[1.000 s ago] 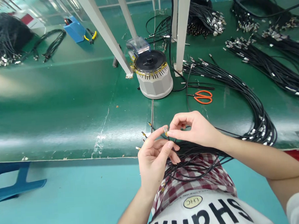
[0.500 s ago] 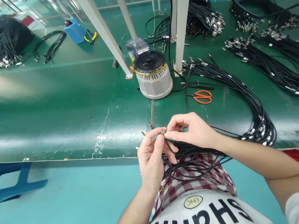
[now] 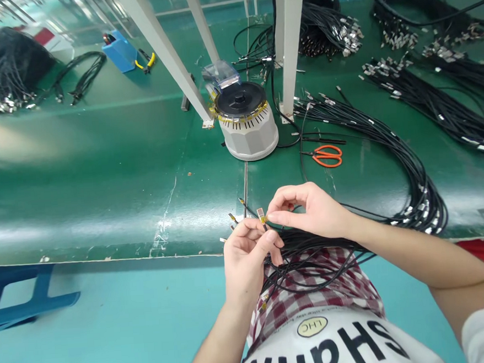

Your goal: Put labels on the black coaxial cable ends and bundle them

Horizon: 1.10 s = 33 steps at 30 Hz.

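Note:
My left hand (image 3: 244,261) and my right hand (image 3: 308,210) meet over the near edge of the green bench (image 3: 100,175). Between their fingertips is a small metal connector (image 3: 261,215) with a yellowish band, on the end of a thin black cable. My right thumb and forefinger pinch it; my left fingers curl round the cable just below it. A bundle of black cables (image 3: 309,254) lies across my lap, over the checked cloth. A few more connector ends (image 3: 233,219) stick out beside my left hand.
A round white and black device (image 3: 247,120) stands mid-bench between white frame legs (image 3: 288,45). Orange scissors (image 3: 326,155) lie to its right. Long cable bundles (image 3: 406,164) curve along the right. A blue box (image 3: 119,49), yellow-handled pliers and more cables lie far left.
My left fingers have closed in and slid lower on the cable. The connector stays pinched in my right fingertips, shifted slightly left.

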Motion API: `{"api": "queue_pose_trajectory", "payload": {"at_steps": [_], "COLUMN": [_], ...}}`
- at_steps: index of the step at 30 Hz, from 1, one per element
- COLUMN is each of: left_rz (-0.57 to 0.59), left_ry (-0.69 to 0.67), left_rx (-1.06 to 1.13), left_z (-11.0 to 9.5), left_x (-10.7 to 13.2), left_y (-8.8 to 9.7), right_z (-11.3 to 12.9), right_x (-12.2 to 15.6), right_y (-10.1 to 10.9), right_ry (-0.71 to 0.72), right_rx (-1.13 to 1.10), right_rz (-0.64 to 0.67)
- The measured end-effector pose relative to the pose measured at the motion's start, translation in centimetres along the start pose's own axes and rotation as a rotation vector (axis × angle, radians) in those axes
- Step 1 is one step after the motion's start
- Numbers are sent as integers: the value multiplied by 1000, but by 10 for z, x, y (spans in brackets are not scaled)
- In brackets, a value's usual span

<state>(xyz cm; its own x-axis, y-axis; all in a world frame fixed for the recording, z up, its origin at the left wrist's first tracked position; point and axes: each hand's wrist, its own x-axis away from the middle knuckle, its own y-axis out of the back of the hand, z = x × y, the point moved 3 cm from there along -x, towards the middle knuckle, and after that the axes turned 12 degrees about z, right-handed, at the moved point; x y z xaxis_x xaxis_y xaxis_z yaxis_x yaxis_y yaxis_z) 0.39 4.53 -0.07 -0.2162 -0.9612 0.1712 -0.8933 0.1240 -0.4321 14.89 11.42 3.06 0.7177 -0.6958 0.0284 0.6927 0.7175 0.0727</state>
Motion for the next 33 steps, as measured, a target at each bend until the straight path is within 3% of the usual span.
{"api": "queue_pose_trajectory", "payload": {"at_steps": [9,16,28,33], "left_rz": [-24,-11,21,-9], "left_ry": [63,57,13,-32], "left_rx": [105,152,121,31], "left_z": [2,5,7,6], "left_x": [0,1,0,2], "left_y": [1,0,0,-1], "right_z": [-6,-19,-25,-19], "right_x": [-3,-12,-16,-12], "right_y": [-1,-4,-4,-5], "right_ry": [10,-22,-15,107], "right_rx": [12,-226,-363,-142], "right_rz": [-74,-18,44,-26]}}
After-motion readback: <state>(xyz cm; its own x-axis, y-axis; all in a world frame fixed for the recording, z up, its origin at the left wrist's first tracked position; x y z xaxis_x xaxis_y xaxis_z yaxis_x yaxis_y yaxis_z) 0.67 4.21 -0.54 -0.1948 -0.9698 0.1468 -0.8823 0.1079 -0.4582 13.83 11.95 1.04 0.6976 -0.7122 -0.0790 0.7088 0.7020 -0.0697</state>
